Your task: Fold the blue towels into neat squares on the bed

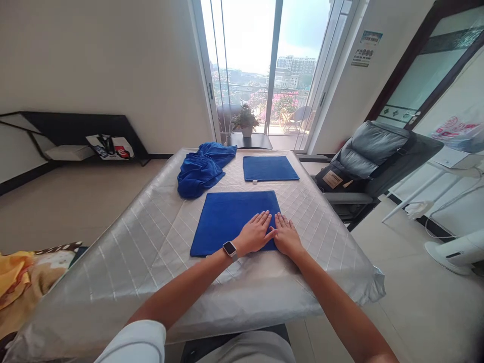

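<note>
A blue towel (pixel 223 219) lies flat as a rectangle on the table in front of me. My left hand (pixel 255 233) rests palm down on its right part, fingers stretched out, with a watch on the wrist. Beside it, my right hand (pixel 286 234) lies flat along the towel's right edge, fingers extended and partly on the tablecloth. The two thumbs meet or overlap. Farther back lies a second blue towel (pixel 270 168), a flat rectangle with a small white tag. To its left sits a crumpled heap of blue cloth (pixel 204 169).
A shiny silver tablecloth (pixel 151 242) covers the table. On the right stands a dark recliner chair (pixel 378 156) with a bag on it. A potted plant (pixel 246 121) stands beyond the table by the glass door. Patterned blankets (pixel 34 272) lie at the left.
</note>
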`<act>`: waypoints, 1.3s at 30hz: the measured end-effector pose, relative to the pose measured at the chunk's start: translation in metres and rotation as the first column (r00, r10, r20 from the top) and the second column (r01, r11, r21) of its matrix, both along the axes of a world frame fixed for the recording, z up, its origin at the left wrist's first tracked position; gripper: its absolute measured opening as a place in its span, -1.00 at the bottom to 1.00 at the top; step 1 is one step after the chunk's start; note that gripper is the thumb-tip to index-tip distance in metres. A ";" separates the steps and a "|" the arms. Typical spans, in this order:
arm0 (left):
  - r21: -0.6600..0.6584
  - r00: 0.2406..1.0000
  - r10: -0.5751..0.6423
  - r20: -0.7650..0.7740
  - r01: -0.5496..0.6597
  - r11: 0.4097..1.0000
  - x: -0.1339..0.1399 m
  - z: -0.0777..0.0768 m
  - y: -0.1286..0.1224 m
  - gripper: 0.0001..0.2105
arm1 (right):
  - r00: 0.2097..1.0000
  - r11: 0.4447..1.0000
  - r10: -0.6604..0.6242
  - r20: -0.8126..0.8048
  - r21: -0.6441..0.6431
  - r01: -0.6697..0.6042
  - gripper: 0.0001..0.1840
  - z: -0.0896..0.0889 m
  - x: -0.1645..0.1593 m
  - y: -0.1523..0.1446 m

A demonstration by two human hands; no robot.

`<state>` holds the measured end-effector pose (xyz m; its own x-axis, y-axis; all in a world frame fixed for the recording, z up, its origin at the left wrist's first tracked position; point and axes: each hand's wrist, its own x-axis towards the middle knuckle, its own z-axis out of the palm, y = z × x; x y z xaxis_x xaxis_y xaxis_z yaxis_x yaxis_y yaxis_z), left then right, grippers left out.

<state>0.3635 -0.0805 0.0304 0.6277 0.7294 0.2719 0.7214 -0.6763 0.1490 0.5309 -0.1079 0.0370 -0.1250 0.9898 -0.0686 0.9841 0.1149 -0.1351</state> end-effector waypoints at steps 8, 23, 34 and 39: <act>-0.081 0.996 0.088 -0.008 -0.088 0.993 -0.004 -0.011 0.008 -0.28 | 1.000 1.000 0.001 -0.021 0.006 0.000 -0.28 0.002 0.001 -0.001; -0.170 0.874 0.461 -0.157 -0.483 0.859 -0.185 -0.027 -0.055 -0.17 | 0.998 0.999 -0.009 0.060 0.053 0.006 -0.28 0.005 -0.002 -0.005; -0.152 0.871 0.429 -0.239 -0.470 0.870 -0.179 0.001 -0.060 -0.18 | 1.000 1.000 0.006 0.000 -0.015 -0.006 -0.31 0.002 0.005 -0.059; -0.128 0.984 0.095 -0.152 -0.115 0.985 -0.097 0.020 -0.057 -0.20 | 1.000 1.000 -0.011 0.003 -0.008 0.011 -0.32 0.004 0.002 -0.058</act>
